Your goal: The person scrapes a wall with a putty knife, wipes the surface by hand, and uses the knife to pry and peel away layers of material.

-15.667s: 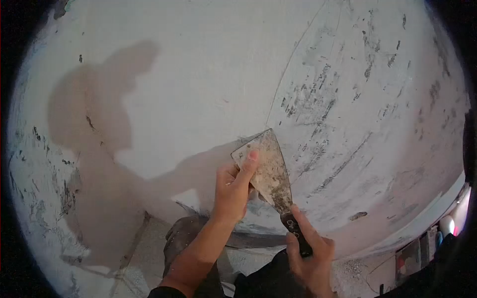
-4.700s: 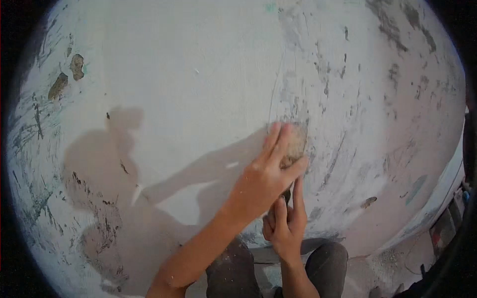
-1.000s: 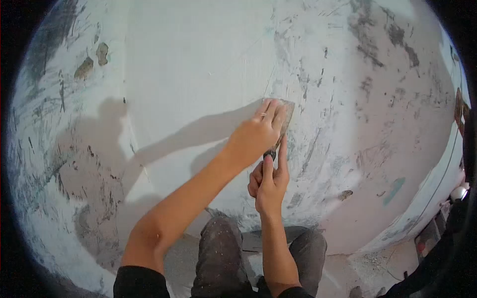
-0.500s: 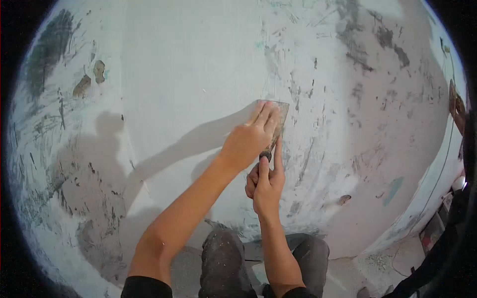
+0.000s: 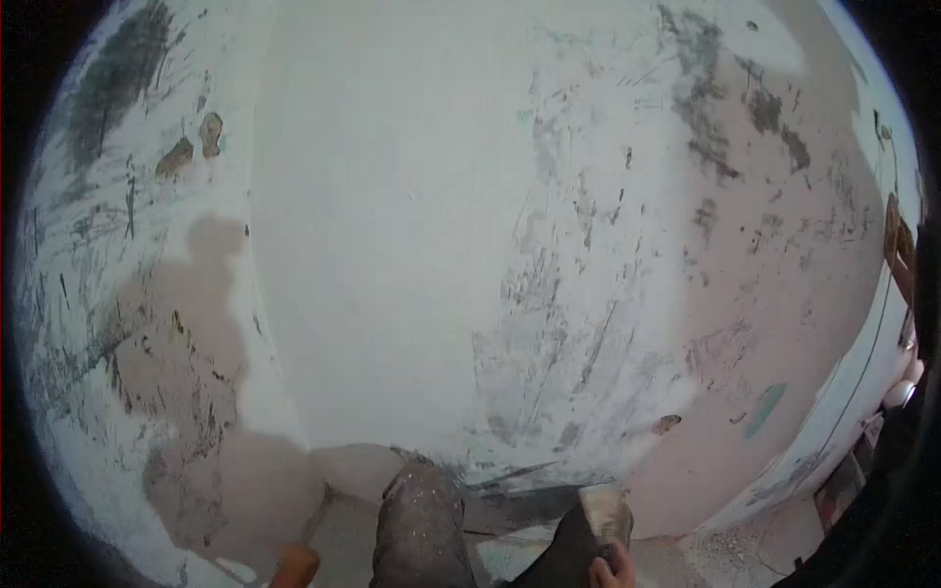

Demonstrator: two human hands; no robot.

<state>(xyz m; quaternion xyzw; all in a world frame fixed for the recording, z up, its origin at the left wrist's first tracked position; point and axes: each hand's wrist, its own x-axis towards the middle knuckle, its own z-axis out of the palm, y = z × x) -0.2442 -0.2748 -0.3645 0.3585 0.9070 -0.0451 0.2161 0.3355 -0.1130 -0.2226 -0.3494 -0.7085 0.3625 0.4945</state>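
Note:
My right hand (image 5: 613,570) is closed round the handle of a putty knife (image 5: 605,512) at the bottom of the view, in front of my right knee. The wide blade points up and is apart from the wall. A bit of my left arm or hand (image 5: 294,566) shows at the lower left edge; no fingers can be made out. Ahead stands the wall (image 5: 392,216), with a smooth pale strip down its middle. Right of that strip the surface is rough, with grey streaks and scrapes.
My knees (image 5: 421,519) are close to the wall's foot. Small brown holes (image 5: 667,424) mark the wall on both sides. Rubble (image 5: 740,534) lies on the floor at the right. A dark cable (image 5: 863,377) runs down the right side. My shadow falls on the left.
Both hands have left the wall and dropped. The right hand has carried the putty knife down to knee height. My left hand has come off the blade and moved down to the left.

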